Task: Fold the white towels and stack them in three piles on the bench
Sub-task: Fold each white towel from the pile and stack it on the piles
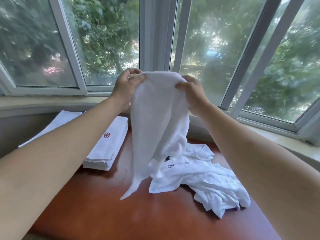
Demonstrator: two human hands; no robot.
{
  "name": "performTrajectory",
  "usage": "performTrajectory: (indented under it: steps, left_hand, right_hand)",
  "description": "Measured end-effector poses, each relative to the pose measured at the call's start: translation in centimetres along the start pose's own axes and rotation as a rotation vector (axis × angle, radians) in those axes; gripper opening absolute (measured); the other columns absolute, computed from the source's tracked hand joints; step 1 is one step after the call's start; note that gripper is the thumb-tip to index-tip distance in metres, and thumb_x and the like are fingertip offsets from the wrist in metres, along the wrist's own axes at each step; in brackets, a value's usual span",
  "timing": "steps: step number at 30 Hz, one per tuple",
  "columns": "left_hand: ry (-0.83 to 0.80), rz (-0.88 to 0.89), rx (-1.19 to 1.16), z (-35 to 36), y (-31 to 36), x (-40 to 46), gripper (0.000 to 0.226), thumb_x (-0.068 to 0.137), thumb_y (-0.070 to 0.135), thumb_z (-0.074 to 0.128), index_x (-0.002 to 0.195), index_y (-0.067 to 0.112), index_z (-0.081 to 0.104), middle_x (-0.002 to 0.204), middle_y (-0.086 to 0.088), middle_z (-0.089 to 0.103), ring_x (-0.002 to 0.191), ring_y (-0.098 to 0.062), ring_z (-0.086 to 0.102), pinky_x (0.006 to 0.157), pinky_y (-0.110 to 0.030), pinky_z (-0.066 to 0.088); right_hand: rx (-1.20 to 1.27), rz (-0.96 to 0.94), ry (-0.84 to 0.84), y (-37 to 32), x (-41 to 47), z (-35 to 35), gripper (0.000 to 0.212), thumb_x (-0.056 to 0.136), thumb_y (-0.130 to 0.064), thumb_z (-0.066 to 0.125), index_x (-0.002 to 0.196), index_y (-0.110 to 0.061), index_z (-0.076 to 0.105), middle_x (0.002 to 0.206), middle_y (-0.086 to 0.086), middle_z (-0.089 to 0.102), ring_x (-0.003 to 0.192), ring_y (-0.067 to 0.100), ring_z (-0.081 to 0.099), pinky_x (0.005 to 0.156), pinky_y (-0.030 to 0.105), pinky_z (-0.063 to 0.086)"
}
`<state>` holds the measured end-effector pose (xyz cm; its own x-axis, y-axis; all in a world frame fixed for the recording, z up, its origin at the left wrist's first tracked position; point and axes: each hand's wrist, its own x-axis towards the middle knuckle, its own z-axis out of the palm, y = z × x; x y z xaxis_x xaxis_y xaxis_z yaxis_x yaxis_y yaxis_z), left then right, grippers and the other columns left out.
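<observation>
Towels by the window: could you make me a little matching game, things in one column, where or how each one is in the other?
Things
1. hanging towel
2. folded stack with the red emblem
3. crumpled pile of towels
4. second folded stack

States
A. lying loose on the bench, on the right
B. partly hidden behind the left forearm
C. held up by left hand and right hand
D. neat on the bench, left of the hanging towel

Pairs: 1-C, 2-D, 3-A, 4-B

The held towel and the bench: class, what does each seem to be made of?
Held towel: probably cotton terry, matte white; its surface looks nubby and it drapes limply. Bench: looks like polished reddish-brown wood or veneer; it shows soft window glare.
</observation>
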<state>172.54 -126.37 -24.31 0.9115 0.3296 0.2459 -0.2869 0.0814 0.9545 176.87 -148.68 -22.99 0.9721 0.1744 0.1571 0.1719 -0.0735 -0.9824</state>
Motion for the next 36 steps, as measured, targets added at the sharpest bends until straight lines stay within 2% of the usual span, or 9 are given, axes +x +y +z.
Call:
performTrajectory:
  steps: [3,6,8,12,17,20,23,32,36]
  left_hand:
    - [-0.173,-0.137,-0.035,-1.2,-0.8,-1.6,0.029,0.087,0.026,0.08,0.11,0.031,0.064,0.095,-0.001,0.075,0.079,-0.02,0.073,0.066,-0.035,0.059]
    - [-0.447,-0.477,0.392,-3.6,-5.7,-5.4,0.046,0.084,0.027,0.082,0.126,0.02,0.065,0.12,-0.012,0.073,0.11,-0.037,0.07,0.099,-0.054,0.055]
    - [-0.453,-0.601,0.482,-5.3,-8.2,-7.2,0.046,0.088,0.032,0.076,0.127,0.01,0.065,0.115,-0.01,0.075,0.111,-0.036,0.069,0.108,-0.052,0.048]
    - [-0.307,-0.671,0.345,-6.7,-8.8,-6.5,0.039,0.094,0.031,0.07,0.127,0.01,0.068,0.122,-0.009,0.074,0.113,-0.028,0.07,0.106,-0.043,0.051]
    - [-0.312,-0.759,0.325,-6.9,-9.5,-5.7,0.043,0.092,0.043,0.066,0.125,0.015,0.069,0.118,-0.006,0.075,0.104,-0.021,0.074,0.087,-0.032,0.056]
    - [-0.265,-0.858,0.346,-6.9,-10.7,-6.1,0.049,0.083,0.048,0.072,0.121,0.017,0.066,0.108,-0.006,0.078,0.092,-0.021,0.076,0.077,-0.031,0.06]
    - [-0.228,-0.904,0.332,-6.9,-11.6,-6.0,0.054,0.08,0.046,0.071,0.123,0.012,0.067,0.114,-0.01,0.076,0.1,-0.025,0.075,0.09,-0.037,0.055]
    - [-0.093,-0.715,0.095,-7.0,-7.3,-2.8,0.039,0.091,0.04,0.062,0.113,0.012,0.075,0.121,-0.013,0.073,0.105,-0.028,0.072,0.082,-0.035,0.058]
    - [-0.027,-0.711,0.042,-9.7,-7.1,-3.3,0.037,0.096,0.036,0.052,0.112,0.014,0.077,0.116,-0.008,0.075,0.103,-0.025,0.073,0.075,-0.032,0.059]
  right_hand:
    - [0.009,0.043,-0.024,0.4,0.0,0.8,0.025,0.075,-0.005,0.062,0.085,-0.024,0.077,0.077,0.004,0.074,0.066,0.018,0.07,0.055,0.024,0.052]
    - [-0.067,0.092,-0.072,2.7,-0.2,1.6,0.024,0.076,-0.009,0.066,0.092,-0.024,0.075,0.085,0.004,0.075,0.075,0.02,0.07,0.061,0.025,0.054]
    - [-0.121,0.115,-0.101,4.7,-0.2,1.8,0.025,0.081,-0.01,0.07,0.099,-0.027,0.074,0.091,0.0,0.075,0.079,0.016,0.071,0.063,0.025,0.054]
    - [-0.346,0.121,-0.09,9.5,0.0,0.9,0.031,0.091,-0.009,0.063,0.117,-0.026,0.065,0.095,-0.004,0.068,0.076,0.013,0.063,0.066,0.025,0.05]
    - [-0.388,0.28,-0.065,15.8,-1.2,-0.8,0.031,0.089,0.0,0.056,0.111,-0.018,0.069,0.088,-0.002,0.069,0.079,0.016,0.063,0.071,0.03,0.053]
    - [-0.373,0.427,-0.173,19.1,-2.5,-0.6,0.019,0.092,-0.005,0.059,0.104,-0.015,0.069,0.093,0.006,0.07,0.074,0.015,0.064,0.065,0.027,0.051]
    - [-0.417,0.69,-0.375,22.4,-4.7,0.3,0.009,0.096,-0.021,0.061,0.098,-0.017,0.068,0.091,0.003,0.072,0.072,0.014,0.067,0.073,0.028,0.056]
    - [-0.207,1.123,-0.739,28.9,-7.1,3.3,0.077,0.091,-0.076,0.045,0.124,-0.009,0.066,0.107,0.004,0.073,0.095,0.022,0.068,0.092,0.033,0.05]
    - [-0.015,1.034,-0.74,28.0,-6.3,5.1,0.018,0.079,-0.038,0.069,0.087,-0.023,0.075,0.079,-0.005,0.074,0.069,0.014,0.073,0.064,0.031,0.058]
